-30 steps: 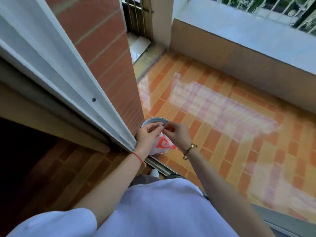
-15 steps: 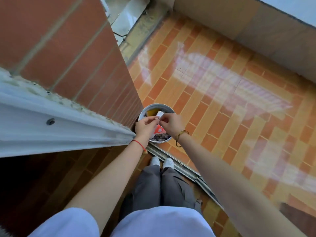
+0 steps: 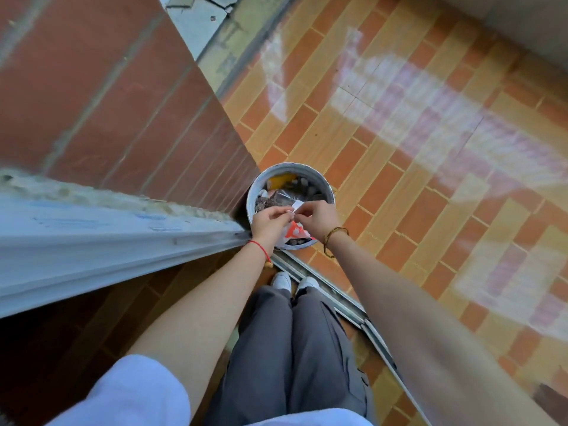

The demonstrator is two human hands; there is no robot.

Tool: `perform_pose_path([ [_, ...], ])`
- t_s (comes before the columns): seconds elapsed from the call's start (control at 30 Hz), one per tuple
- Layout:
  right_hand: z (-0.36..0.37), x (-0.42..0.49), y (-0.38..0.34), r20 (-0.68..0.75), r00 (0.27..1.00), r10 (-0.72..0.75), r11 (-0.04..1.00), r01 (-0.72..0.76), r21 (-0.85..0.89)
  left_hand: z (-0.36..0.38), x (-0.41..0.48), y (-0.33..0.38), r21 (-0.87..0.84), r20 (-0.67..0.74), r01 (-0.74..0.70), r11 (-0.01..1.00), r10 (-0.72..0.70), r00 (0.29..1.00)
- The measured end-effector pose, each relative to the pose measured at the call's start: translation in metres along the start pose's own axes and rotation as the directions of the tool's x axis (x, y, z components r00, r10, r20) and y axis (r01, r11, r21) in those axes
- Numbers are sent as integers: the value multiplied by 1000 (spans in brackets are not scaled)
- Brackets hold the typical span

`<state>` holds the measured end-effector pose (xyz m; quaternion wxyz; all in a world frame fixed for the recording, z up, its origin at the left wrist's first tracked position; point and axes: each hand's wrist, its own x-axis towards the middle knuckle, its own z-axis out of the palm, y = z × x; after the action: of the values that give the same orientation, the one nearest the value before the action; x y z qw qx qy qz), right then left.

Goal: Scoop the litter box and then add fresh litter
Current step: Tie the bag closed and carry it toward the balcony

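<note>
A small white plastic bag (image 3: 295, 231) with red print hangs over a round grey bin (image 3: 326, 187) on the balcony floor. Both hands pinch the bag's top: my left hand (image 3: 270, 218) from the left, my right hand (image 3: 316, 216) from the right, with a white strip of the bag between the fingertips. The bin holds dark clumps, a clear wrapper and something yellow at its far side. No litter box or scoop is in view.
A red-brick wall (image 3: 123, 96) and a pale door frame (image 3: 92, 238) stand at the left, against the bin. A metal sliding-door track (image 3: 347, 305) runs across the floor at my white shoes (image 3: 281, 279). Orange tiled balcony floor (image 3: 430, 179) spreads to the right.
The camera has tilted further down and the bin's inside has come into full view. My hands stay pinched on the bag's top, which now hangs over the bin.
</note>
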<state>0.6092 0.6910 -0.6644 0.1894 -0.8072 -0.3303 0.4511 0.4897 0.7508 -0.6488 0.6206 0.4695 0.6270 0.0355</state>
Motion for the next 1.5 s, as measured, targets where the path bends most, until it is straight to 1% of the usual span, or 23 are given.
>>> perform_pose_path([
  [0.1,6,5,14,42,999,5,1000,-5,0,4,12,-17,-13,10,33,999,-33,999],
  [0.2,12,8,26,46,998,33,999,-33,12,7,17,-23,-52,9,63,997,-63,998],
  [0.27,12,6,30,37,998,50,998,-52,35,9,18,-22,-47,1,57,997,-57,998],
  [0.4,2,-13,24,1,997,71,995,-71,74,5,2,-12,36,-27,11,999,-10,1000],
  [0.57,-24,-47,6,-47,993,107,993,-104,55,-10,-36,10,114,-23,-3,993,5,1000],
  [0.67,-44,-70,-11,-78,991,107,993,-102,67,-24,-63,28,218,-3,-72,973,74,997],
  [0.77,-67,-95,-33,-125,989,84,993,-73,91,-37,-92,52,323,52,-194,926,188,981],
  [0.83,-81,-113,-48,-152,986,62,995,-49,90,-43,-113,68,398,104,-286,872,267,958],
  [0.9,-92,-132,-59,-181,983,30,999,-21,49,-49,-133,80,458,161,-364,811,327,931],
  [1.0,-106,-159,-70,-230,973,2,1000,-2,0,-57,-162,96,508,232,-441,740,375,898],
  [1.13,-119,-195,-77,-299,954,-7,1000,0,-25,-64,-199,110,523,289,-518,677,431,855],
  [1.3,-129,-237,-78,-322,947,-7,997,-20,-81,-72,-241,117,543,333,-597,590,502,798],
  [1.43,-140,-269,-81,-386,922,-32,992,-19,-127,-76,-268,125,553,364,-642,531,539,759],
  [1.5,-146,-288,-83,-421,905,-58,989,-4,-145,-77,-282,130,545,390,-678,493,566,726],
])
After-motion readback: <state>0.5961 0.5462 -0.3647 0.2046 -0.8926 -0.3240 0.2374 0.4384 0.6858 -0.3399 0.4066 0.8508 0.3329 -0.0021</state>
